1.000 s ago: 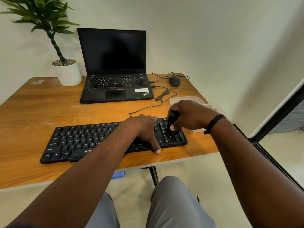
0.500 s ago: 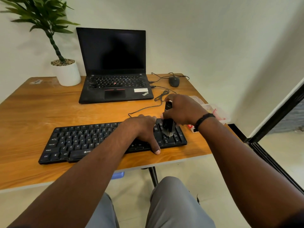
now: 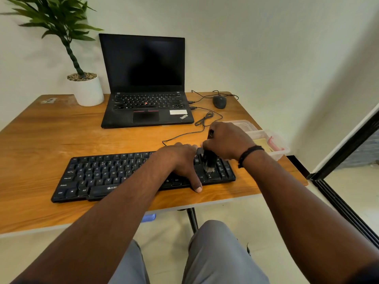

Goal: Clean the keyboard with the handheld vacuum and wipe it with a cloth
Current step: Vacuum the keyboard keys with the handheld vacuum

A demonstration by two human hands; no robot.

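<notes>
Here, a little right of the frame's centre, the right hand [image 3: 227, 140] is wrapped around a small black handheld vacuum [image 3: 209, 160], holding it nearly upright with its brush tip down on the keys at the right end of the black keyboard [image 3: 98, 177]. The bristles look blurred, so I can't say exactly which keys they touch. The left hand [image 3: 180, 162] lies flat on the keyboard just beside the vacuum, fingers straight and spread, thumb reaching down past the keyboard's near edge onto the wooden table [image 3: 41, 144]. The keyboard lies across the middle of the frame, near the table's front edge. A clear plastic container [image 3: 274, 146] sits at the right edge of the table, just behind the right wrist, with something yellow and something pink inside. Further up are an open laptop [image 3: 145, 83] with a dark screen, a mouse [image 3: 219, 101] to its right, and a potted plant [image 3: 86, 89] in the upper left.
</notes>
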